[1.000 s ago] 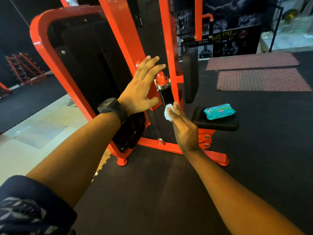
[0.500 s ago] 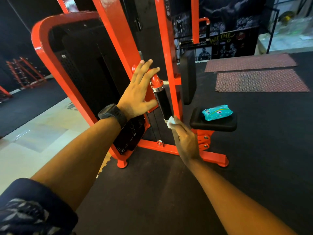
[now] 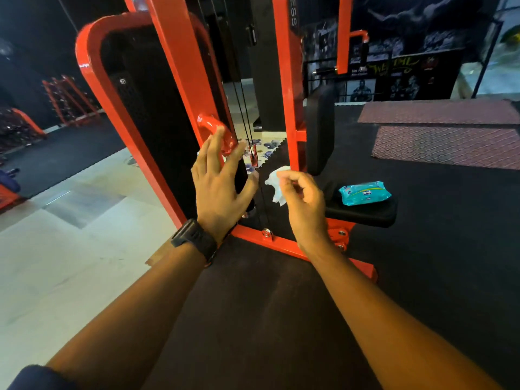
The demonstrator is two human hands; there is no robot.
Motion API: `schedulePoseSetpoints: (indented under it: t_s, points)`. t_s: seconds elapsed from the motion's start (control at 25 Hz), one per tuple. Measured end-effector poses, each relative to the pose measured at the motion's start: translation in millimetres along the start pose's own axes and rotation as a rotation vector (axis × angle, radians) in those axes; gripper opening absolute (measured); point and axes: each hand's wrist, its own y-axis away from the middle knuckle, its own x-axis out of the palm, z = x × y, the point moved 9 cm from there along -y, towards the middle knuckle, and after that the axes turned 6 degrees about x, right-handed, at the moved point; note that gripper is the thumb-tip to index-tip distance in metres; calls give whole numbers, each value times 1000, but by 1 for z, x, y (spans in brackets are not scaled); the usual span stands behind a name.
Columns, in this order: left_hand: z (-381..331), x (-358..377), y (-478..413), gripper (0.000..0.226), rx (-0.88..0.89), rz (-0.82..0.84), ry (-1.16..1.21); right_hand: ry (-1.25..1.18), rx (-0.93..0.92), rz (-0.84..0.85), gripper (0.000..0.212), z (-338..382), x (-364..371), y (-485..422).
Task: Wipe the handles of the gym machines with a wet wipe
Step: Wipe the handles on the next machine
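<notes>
The left hand (image 3: 218,190) is raised in front of the red weight machine (image 3: 180,80) with its fingers straight and spread. The black handle grip (image 3: 242,175) shows in the gap between the forefinger and thumb, and it is unclear whether the palm actually touches the grip. Above the fingertips, the handle's red bent arm (image 3: 213,129) joins the slanted frame. A black watch (image 3: 194,239) sits on the left wrist. The right hand (image 3: 305,204) is just to the right of the grip with its fingers curled, pinching a crumpled white wet wipe (image 3: 277,185) between thumb and fingertips. The wipe is near the grip but not touching it, and the two hands are close together without meeting. Beyond the right hand, a teal pack of wipes (image 3: 364,192) lies flat on the machine's black seat pad (image 3: 365,213), with the upright back pad (image 3: 319,130) behind it. Thin black cables (image 3: 240,108) run down behind the handle. The machine stands on black rubber flooring (image 3: 253,319), with pale tiles (image 3: 70,235) to the left.
</notes>
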Motion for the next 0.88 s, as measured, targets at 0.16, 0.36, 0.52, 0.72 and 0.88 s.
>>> schedulePoseSetpoints:
  t_s: [0.16, 0.36, 0.52, 0.72, 0.88]
  points:
    - [-36, -9, -4, 30, 106, -83, -132, -191, 161, 199, 38, 4, 21, -13]
    - [-40, 4, -25, 28, -231, -44, 69, -350, 178, 394, 16, 12, 30, -55]
    - [-39, 19, -43, 5, -423, -144, 158, -343, 169, 491, 15, 6, 21, -92]
    - [-40, 43, -48, 5, -453, -127, 15, -336, 277, 646, 22, -26, 27, -119]
    - [-38, 51, -58, 5, -441, -130, -177, -333, 330, 933, 16, -42, 55, -127]
